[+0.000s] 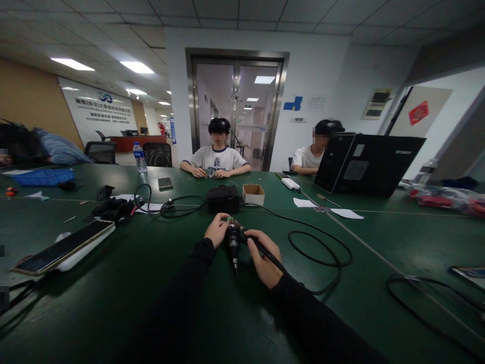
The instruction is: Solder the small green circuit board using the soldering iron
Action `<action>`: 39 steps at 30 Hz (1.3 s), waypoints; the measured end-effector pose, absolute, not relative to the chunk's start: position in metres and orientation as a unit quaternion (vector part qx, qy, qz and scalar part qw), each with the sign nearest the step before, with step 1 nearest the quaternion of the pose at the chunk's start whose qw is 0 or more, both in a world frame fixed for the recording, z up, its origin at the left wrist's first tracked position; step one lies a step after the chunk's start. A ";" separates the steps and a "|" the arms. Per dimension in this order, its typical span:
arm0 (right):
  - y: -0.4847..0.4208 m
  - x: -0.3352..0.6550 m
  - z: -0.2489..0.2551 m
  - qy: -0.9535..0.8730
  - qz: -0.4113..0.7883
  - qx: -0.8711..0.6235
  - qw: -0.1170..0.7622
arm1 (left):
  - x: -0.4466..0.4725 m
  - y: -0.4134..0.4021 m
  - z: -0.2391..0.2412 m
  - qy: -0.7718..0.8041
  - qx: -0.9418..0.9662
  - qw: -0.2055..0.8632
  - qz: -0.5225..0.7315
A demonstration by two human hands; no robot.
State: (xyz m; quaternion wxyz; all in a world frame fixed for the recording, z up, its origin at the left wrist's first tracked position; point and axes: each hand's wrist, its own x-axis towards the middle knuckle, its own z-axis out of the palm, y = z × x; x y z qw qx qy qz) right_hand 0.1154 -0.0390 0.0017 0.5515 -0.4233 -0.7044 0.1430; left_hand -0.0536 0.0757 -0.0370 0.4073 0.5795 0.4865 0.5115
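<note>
Both my hands work close together over the green table (pixel 159 303), in black sleeves. My left hand (pixel 216 230) is closed on a small part with a green circuit board (pixel 230 219) at its top. Below it hangs a dark cylindrical piece (pixel 233 245) with a thin tip pointing toward me. My right hand (pixel 265 258) is closed on a black pen-like tool (pixel 261 247), its tip at the small part. A black cable (pixel 322 260) runs from the tool in a loop to the right.
A black box (pixel 223 198) and a small cardboard box (pixel 253 194) stand just beyond my hands. A white-edged tablet (pixel 64 247) lies left; a laptop (pixel 364 164) stands right. Two people sit across the table. Cables, papers, a water bottle (pixel 140 157) and a phone (pixel 165 183) are scattered around.
</note>
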 end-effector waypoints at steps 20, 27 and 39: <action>-0.038 0.115 0.002 -0.720 0.145 -0.413 0.538 | -0.053 0.073 -0.036 0.463 0.574 0.429 0.523; -0.038 0.114 0.003 -0.719 0.153 -0.417 0.535 | -0.050 0.069 -0.030 0.444 0.565 0.452 0.528; -0.037 0.116 0.002 -0.709 0.143 -0.421 0.548 | -0.052 0.069 -0.032 0.448 0.565 0.449 0.528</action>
